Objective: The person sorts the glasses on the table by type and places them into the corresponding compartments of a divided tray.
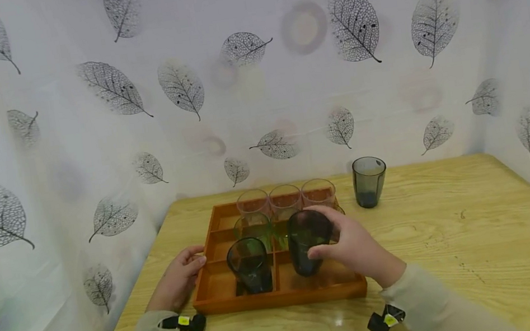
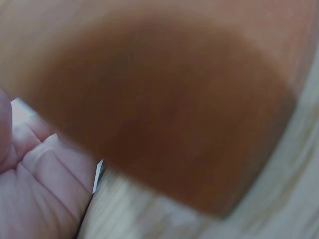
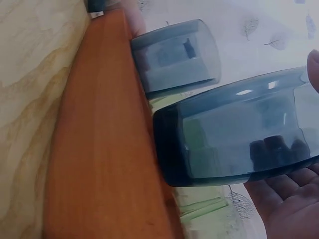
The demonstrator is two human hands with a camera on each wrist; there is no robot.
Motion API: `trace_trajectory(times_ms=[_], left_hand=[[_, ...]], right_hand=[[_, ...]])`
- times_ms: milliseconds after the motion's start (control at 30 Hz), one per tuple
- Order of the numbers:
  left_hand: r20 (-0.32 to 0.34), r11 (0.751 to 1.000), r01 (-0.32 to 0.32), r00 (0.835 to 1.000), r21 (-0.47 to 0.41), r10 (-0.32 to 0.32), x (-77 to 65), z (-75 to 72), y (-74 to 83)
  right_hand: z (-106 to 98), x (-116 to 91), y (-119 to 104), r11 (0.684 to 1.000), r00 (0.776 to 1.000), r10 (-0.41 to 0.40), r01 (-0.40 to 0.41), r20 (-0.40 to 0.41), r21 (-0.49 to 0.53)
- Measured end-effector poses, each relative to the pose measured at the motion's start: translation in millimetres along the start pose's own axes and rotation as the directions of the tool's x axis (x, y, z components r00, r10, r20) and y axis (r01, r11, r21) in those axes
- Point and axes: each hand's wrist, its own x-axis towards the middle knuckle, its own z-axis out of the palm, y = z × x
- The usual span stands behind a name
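Note:
My right hand (image 1: 352, 243) grips a dark grey drinking glass (image 1: 309, 244), thumb on the near side and fingers behind. This glass is slightly tilted at the front right compartment of a brown wooden tray (image 1: 284, 298); whether its base touches the tray floor I cannot tell. Another dark glass (image 1: 250, 266) stands in the front left compartment. My left hand (image 1: 179, 276) rests with loosely bent fingers against the tray's left side. In the left wrist view the brown tray wall (image 2: 174, 109) is close and blurred, the palm (image 2: 45, 189) beside it.
Clear glasses (image 1: 285, 199) line the tray's back row. Green-tinted glasses (image 1: 253, 229) stand in the middle row, partly hidden by the held glass. A grey glass (image 1: 369, 182) stands on the wooden table (image 1: 457, 229) at the back right. A leaf-print curtain (image 1: 255, 93) hangs behind.

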Motion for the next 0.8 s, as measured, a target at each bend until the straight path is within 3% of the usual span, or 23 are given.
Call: trace_trajectory(times_ms=[267,533,800], left_hand=[[-0.007,1.0,-0.009,1.0,0.014,0.009,-1.2,-2.4,0.5],[-0.027,1.0,0.001,1.0,0.001,-0.001,-2.6,0.6,-0.2],[-0.01,1.0,-0.005,1.0,0.009,0.005,-2.2,1.3,1.2]], right_hand=[[10,4,-1,1.0,1.0,-0.006,0.005,-0.018,-0.029],[27,3,9,0.976,1.0,0.03,-0.028,0.005,-0.216],[37,-2,14,0.959,0.997,0.077,-0.067,0.028,-0.275]])
